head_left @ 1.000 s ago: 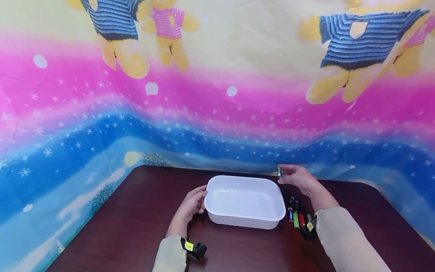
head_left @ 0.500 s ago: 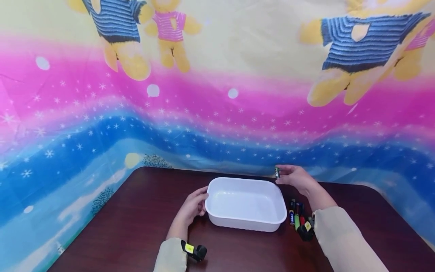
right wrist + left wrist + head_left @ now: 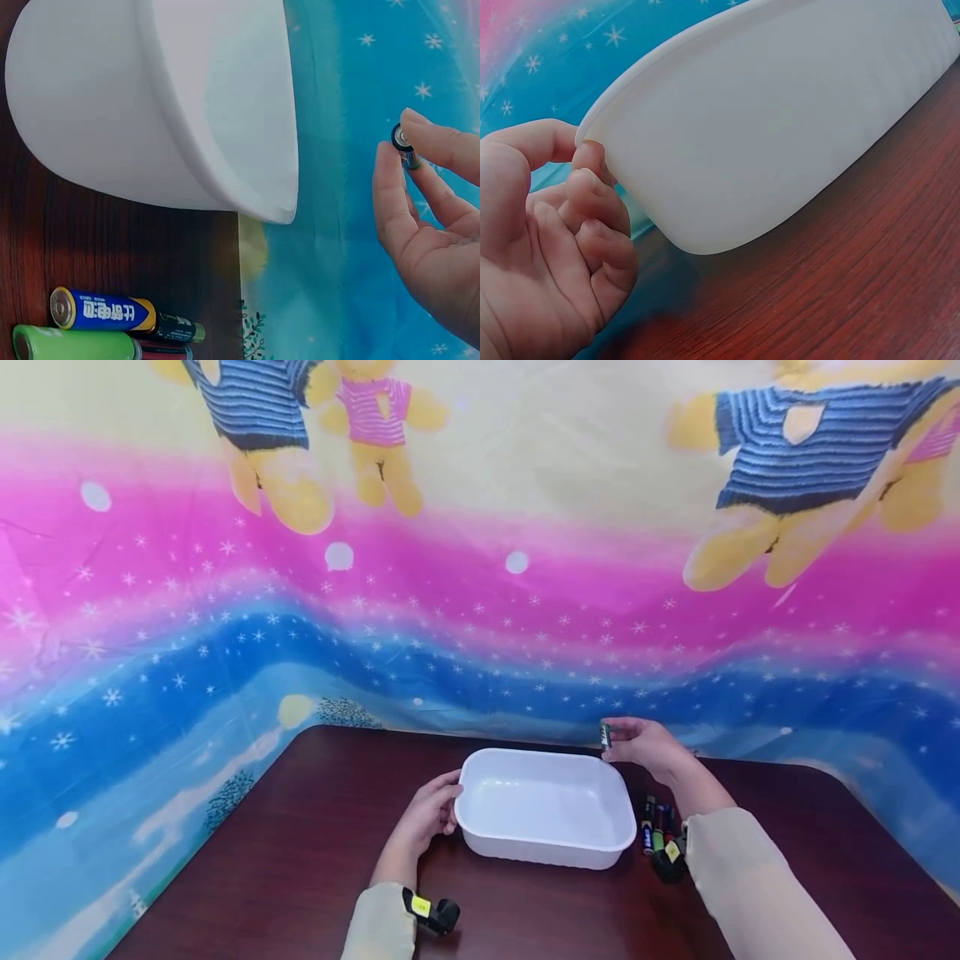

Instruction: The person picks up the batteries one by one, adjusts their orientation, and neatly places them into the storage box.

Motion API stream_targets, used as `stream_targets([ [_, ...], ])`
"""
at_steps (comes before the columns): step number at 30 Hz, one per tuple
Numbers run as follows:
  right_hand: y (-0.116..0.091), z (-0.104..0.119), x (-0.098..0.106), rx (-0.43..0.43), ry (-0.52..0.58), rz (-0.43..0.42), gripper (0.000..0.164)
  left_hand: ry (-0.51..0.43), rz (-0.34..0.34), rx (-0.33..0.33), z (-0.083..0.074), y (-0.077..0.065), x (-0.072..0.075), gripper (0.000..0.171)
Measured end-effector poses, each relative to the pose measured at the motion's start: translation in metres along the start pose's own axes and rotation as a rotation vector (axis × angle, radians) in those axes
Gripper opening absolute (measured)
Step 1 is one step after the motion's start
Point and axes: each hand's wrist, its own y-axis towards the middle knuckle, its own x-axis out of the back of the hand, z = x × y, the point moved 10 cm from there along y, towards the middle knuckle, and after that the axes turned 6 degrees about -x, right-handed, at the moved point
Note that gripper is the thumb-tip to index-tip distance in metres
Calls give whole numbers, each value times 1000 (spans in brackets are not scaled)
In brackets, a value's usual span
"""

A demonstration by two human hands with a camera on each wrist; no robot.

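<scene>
A white plastic basin stands on the dark table, its inside bare in the head view. My left hand grips its left rim, thumb on the edge and fingers curled beneath, as the left wrist view shows. Between thumb and fingertips my right hand pinches a small battery, held up beyond the basin's far right corner and apart from it. In the right wrist view the end of that battery faces the camera. Several more batteries lie right of the basin, among them a blue one and a green one.
The dark wooden table ends at a rounded back edge. Behind it hangs a patterned cloth with bears and snowflakes. Black wrist cameras sit on both sleeves; the right one partly covers the loose batteries.
My right hand has shifted slightly left with the battery, nearer the basin's far right corner. The left hand keeps its hold on the rim.
</scene>
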Motion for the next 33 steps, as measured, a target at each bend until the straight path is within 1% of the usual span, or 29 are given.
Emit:
stream_targets([
  [5, 5, 3, -4, -7, 9, 10, 69, 0, -9, -4, 0, 1, 1, 53],
  [12, 13, 3, -11, -5, 26, 37, 69, -11, -1, -7, 0, 1, 0, 54],
  [15, 17, 2, -14, -20, 39, 38, 69, -5, -1, -7, 0, 0, 1, 54],
  [20, 21, 5, -17, -17, 36, 47, 69, 11, 3, -16, -1, 0, 2, 55],
  [26, 25, 10, -20, 4, 45, 59, 70, 42, 0, -40, 1, 5, 2, 60],
  [33, 31, 8, -27, 8, 55, 68, 70, 55, -24, -39, 5, 8, 4, 59],
])
